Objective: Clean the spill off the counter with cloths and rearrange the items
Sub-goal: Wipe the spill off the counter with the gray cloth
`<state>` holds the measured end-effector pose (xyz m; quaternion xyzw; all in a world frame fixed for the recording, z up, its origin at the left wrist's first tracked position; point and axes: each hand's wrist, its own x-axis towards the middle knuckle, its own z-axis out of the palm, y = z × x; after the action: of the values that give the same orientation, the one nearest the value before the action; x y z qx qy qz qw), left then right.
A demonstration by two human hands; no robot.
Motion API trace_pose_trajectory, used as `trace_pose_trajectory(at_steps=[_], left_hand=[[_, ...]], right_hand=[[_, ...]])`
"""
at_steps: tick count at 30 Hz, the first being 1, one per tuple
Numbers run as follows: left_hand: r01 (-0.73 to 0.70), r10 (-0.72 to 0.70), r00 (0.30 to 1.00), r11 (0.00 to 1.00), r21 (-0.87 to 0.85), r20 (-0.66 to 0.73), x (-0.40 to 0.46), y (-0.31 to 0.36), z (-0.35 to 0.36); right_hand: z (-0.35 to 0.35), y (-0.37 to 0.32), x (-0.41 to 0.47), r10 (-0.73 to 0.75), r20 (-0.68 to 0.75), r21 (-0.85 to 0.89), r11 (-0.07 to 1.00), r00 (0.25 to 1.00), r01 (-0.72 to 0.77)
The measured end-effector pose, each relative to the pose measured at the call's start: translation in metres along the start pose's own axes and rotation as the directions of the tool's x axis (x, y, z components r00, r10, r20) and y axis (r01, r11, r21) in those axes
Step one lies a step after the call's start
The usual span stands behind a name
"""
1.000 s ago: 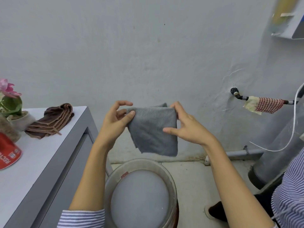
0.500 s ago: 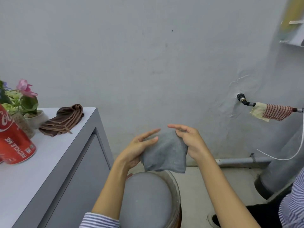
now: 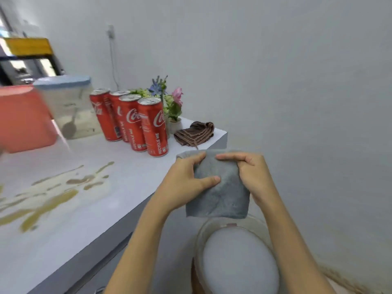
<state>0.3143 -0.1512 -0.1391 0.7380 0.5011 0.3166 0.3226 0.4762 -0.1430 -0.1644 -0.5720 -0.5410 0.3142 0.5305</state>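
Preparation for wiping looks like the step in hand: both hands hold a folded grey cloth (image 3: 220,187) in the air at centre right of the frame, above a round basin (image 3: 237,257) of pale water at the lower right. The left hand (image 3: 186,181) grips the cloth's left side with its thumb pressed across the front; the right hand (image 3: 250,172) pinches the top right edge with curled fingers. The two hands sit close together, the cloth between them.

The spill (image 3: 48,198), brownish-yellow streaks and puddles, lies untouched on the white counter (image 3: 118,187) at the left of the frame. Four red cans (image 3: 135,122), a potted flower (image 3: 171,105) and a folded brown cloth (image 3: 195,133) stand further back, toward the upper centre; a clear lidded container (image 3: 67,107) and an orange tub (image 3: 23,117) sit at the upper left, blurred.

Next, I judge, the grey cloth must travel left and down onto the streaks, kept flat, wiping inward so liquid does not run off the counter's front edge.
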Motion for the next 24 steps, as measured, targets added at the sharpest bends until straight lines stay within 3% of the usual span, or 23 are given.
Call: trace_pose_trajectory(at_steps=[5, 7, 9, 11, 13, 15, 20, 24], left_hand=[[0.189, -0.111, 0.901, 0.971, 0.149, -0.420, -0.045, -0.019, -0.066], [0.322, -0.194, 0.871, 0.920, 0.225, -0.452, -0.062, -0.036, -0.085], [0.411, -0.245, 0.859, 0.852, 0.323, -0.449, -0.083, -0.053, -0.102], [0.469, -0.232, 0.785, 0.827, 0.308, -0.574, -0.111, -0.064, -0.124], [0.521, -0.209, 0.658, 0.820, 0.237, -0.723, -0.145, -0.072, -0.153], [0.586, -0.262, 0.563, 0.796, 0.154, -0.784, -0.183, -0.084, -0.180], [0.612, -0.355, 0.444, 0.791, -0.011, -0.822, -0.251, -0.108, -0.221], [0.604, -0.335, 0.432, 0.797, -0.007, -0.838, -0.291, -0.119, -0.234]], right_hand=[[0.083, -0.052, 0.003, -0.288, 0.231, 0.030, 0.957, 0.929, 0.289], [0.122, -0.059, 0.000, -0.320, 0.297, -0.129, 0.920, 0.899, 0.370], [0.159, -0.055, -0.012, -0.331, 0.364, -0.426, 0.772, 0.871, 0.472], [0.186, -0.045, -0.027, -0.254, 0.506, -0.560, 0.630, 0.824, 0.538], [0.205, -0.043, -0.035, -0.080, 0.640, -0.600, 0.570, 0.764, 0.562], [0.217, -0.047, -0.039, 0.052, 0.675, -0.641, 0.535, 0.736, 0.550], [0.260, -0.069, -0.082, 0.068, 0.691, -0.640, 0.521, 0.720, 0.564], [0.322, -0.094, -0.133, 0.032, 0.724, -0.593, 0.540, 0.689, 0.598]])
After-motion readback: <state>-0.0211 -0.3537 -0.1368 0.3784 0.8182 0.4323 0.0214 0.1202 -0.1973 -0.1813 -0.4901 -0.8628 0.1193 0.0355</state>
